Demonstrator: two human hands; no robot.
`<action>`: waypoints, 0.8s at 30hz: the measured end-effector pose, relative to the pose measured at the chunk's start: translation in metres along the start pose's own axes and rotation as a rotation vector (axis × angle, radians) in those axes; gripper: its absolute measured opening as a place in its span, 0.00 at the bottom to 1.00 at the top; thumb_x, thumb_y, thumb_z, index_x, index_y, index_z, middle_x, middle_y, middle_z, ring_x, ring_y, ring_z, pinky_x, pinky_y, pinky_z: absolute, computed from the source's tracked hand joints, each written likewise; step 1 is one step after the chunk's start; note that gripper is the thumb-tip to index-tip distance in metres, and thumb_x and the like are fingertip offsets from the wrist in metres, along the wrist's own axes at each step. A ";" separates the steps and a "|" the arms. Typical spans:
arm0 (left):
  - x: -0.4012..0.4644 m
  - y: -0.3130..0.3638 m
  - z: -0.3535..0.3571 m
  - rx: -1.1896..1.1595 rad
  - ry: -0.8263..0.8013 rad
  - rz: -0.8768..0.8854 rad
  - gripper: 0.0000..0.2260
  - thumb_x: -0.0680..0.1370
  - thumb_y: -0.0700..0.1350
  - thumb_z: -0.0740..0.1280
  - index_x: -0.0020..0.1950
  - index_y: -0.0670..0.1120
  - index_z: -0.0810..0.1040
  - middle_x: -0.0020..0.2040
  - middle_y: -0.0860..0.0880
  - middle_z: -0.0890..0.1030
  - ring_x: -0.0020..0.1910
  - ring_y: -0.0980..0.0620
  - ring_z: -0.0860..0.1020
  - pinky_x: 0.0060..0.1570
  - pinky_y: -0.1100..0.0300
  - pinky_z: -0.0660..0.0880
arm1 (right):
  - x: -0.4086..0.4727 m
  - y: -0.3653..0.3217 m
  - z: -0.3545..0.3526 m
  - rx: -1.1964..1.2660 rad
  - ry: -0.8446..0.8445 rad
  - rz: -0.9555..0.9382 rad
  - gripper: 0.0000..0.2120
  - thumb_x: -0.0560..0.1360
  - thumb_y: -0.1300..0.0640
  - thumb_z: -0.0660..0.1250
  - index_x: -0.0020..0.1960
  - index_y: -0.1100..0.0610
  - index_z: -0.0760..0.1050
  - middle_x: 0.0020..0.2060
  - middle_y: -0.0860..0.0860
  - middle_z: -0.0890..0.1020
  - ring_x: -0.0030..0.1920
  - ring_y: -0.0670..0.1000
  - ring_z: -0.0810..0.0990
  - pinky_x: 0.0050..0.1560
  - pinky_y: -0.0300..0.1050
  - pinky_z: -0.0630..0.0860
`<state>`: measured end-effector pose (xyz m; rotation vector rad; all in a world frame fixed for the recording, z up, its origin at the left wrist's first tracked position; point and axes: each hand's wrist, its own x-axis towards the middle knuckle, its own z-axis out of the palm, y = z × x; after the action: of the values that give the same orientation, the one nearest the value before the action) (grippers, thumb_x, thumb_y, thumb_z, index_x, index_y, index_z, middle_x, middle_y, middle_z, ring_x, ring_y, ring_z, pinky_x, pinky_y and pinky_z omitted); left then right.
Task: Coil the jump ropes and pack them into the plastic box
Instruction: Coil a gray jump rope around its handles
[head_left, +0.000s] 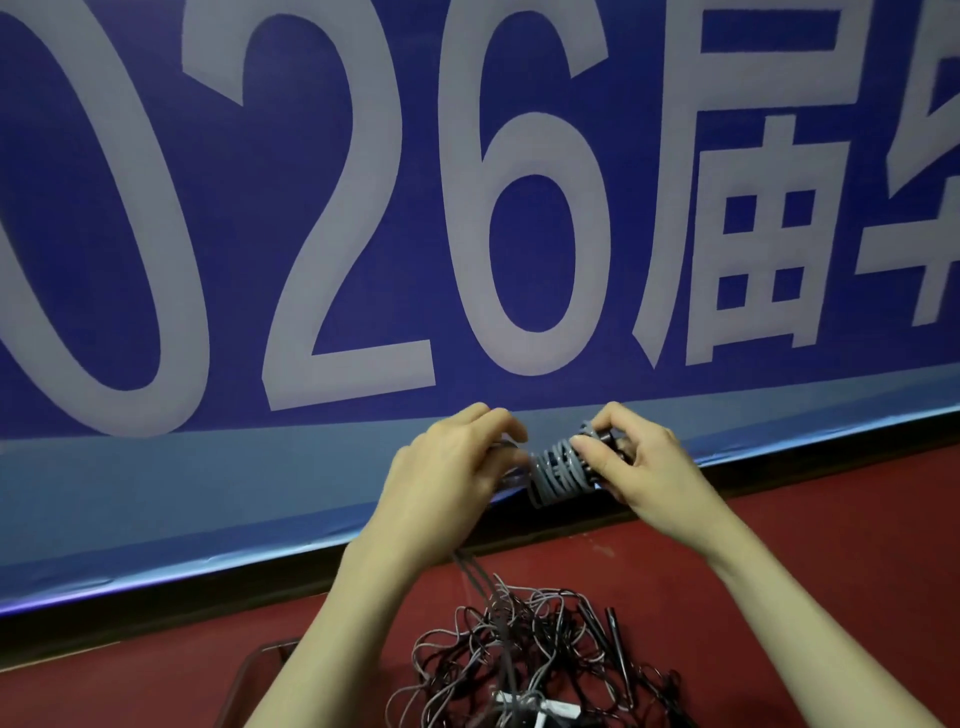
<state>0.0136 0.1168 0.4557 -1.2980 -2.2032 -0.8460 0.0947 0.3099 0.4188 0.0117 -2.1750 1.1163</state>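
Both hands, left hand (457, 462) and right hand (631, 467), grip the coiled rope (558, 470) held up above the tangled ropes (524, 654); its tail trails into that tangle and could snag, loosening wraps. Plastic box (260, 670) sits left of the tangle.

We hold both arms raised ahead (forearms bare), our left hand (457, 457) and right hand (631, 457) close together, fingers curled.
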 end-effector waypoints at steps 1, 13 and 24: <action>0.000 -0.003 0.000 0.012 0.007 0.002 0.05 0.79 0.54 0.64 0.49 0.55 0.76 0.47 0.59 0.76 0.46 0.55 0.76 0.43 0.52 0.74 | -0.001 -0.003 0.000 0.028 -0.037 0.014 0.11 0.78 0.54 0.66 0.42 0.58 0.69 0.27 0.46 0.71 0.28 0.45 0.65 0.31 0.41 0.66; -0.008 -0.034 0.017 -0.898 -0.362 -0.335 0.11 0.77 0.49 0.68 0.35 0.48 0.78 0.33 0.44 0.73 0.30 0.48 0.67 0.32 0.59 0.64 | -0.004 -0.021 -0.009 0.492 -0.288 0.148 0.13 0.76 0.53 0.68 0.40 0.56 0.66 0.28 0.51 0.67 0.24 0.45 0.60 0.24 0.35 0.56; 0.004 -0.016 0.047 -1.001 -0.106 -0.500 0.10 0.74 0.47 0.61 0.33 0.50 0.73 0.27 0.51 0.70 0.27 0.51 0.64 0.29 0.57 0.60 | -0.005 -0.027 0.017 0.826 -0.022 0.228 0.10 0.78 0.57 0.61 0.41 0.59 0.66 0.27 0.48 0.74 0.22 0.44 0.64 0.19 0.34 0.60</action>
<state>-0.0058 0.1460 0.4199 -1.1446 -2.2663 -2.3178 0.0972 0.2787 0.4285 0.1441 -1.6126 2.0744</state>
